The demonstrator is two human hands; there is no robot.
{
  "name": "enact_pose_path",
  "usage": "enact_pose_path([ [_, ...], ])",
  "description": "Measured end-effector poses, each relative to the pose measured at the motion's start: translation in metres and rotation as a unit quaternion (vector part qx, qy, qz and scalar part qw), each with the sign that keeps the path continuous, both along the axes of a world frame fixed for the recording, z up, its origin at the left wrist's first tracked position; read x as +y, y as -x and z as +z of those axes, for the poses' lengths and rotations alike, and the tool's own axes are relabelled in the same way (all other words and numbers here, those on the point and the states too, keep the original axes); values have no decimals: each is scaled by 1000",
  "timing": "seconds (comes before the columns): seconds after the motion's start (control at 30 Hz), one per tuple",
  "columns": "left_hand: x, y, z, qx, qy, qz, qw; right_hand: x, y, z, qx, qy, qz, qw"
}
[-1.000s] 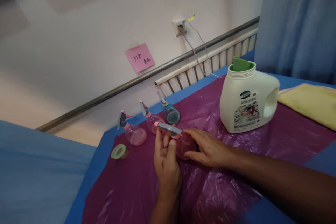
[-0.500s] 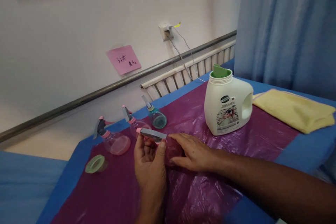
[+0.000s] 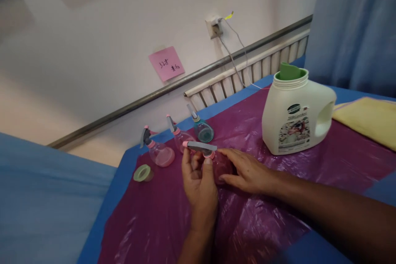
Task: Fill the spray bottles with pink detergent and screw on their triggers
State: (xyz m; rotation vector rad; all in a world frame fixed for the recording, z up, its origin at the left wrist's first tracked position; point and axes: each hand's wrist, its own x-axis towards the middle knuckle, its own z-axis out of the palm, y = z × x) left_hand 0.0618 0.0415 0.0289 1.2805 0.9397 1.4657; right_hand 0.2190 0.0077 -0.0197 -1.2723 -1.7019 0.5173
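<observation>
Holding a pink-collared spray bottle (image 3: 223, 167) over a purple plastic sheet (image 3: 151, 222), the person's left hand (image 3: 200, 185) curled at its neck beneath the gray spray head (image 3: 200, 147), the right hand (image 3: 247, 171) part-spread, cupped around its body.

Pink-collared spray bottle (image 3: 222, 167): grey sprayer head (image 3: 201, 147) turns slightly counterclockwise, now nearly on 9-to-3 line. View swings toward 9 o'clock since half-second ago; yellow cloth (image 3: 368, 119) now cut off at 3 o'clock.

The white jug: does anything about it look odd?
Yes: the white jug stands uncapped, its threaded neck bare, and a green piece, perhaps a scoop, sticks up above the rim. No damage to it shows.
</observation>
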Motion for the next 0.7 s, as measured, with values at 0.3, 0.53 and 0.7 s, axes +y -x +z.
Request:
enact_pose_path([
  [0.3,3,-2,3,35,-12,30,999,-2,-1,1,-9,17,-2,1000],
  [0.53,-4,-2,2,36,-16,-1,999,-3,-2,7,6,29,5,1000],
  [0.7,-5,-2,-2,17,-9,-11,1000,-4,-1,7,8,28,-2,1000],
])
